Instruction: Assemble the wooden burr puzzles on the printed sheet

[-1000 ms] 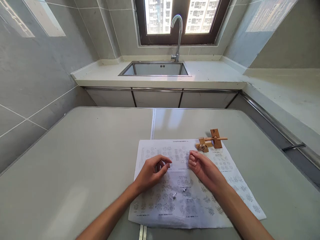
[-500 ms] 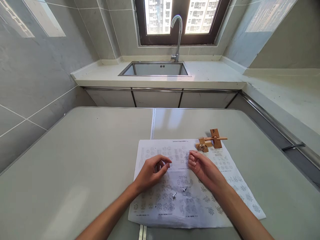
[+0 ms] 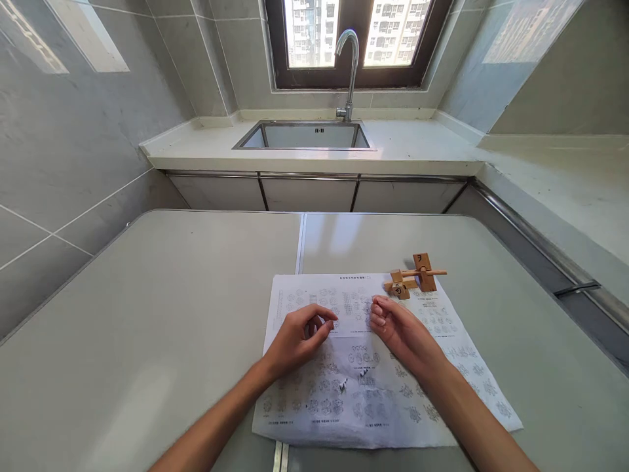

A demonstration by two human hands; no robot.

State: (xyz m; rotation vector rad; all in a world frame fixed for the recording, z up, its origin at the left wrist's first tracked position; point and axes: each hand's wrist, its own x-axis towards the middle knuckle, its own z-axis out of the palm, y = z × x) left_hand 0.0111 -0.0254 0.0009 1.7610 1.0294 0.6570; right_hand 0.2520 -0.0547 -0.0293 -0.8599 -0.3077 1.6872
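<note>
The paper (image 3: 354, 341) lies under the left hand (image 3: 297, 333) and right hand (image 3: 403, 330), with wooden pieces (image 3: 424, 280) at its one o'clock. The hands are apart, loosely curled, holding nothing I can see. Gentle hands should keep the paper from sliding on the bench (image 3: 187, 295). A sink (image 3: 299, 137) sits at twelve o'clock.

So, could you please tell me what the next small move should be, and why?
I would probably ease the right hand slightly forward, toward the wooden pieces: they lie just beyond it, near the far right corner of the printed sheet, and no object shows in that hand.
</note>
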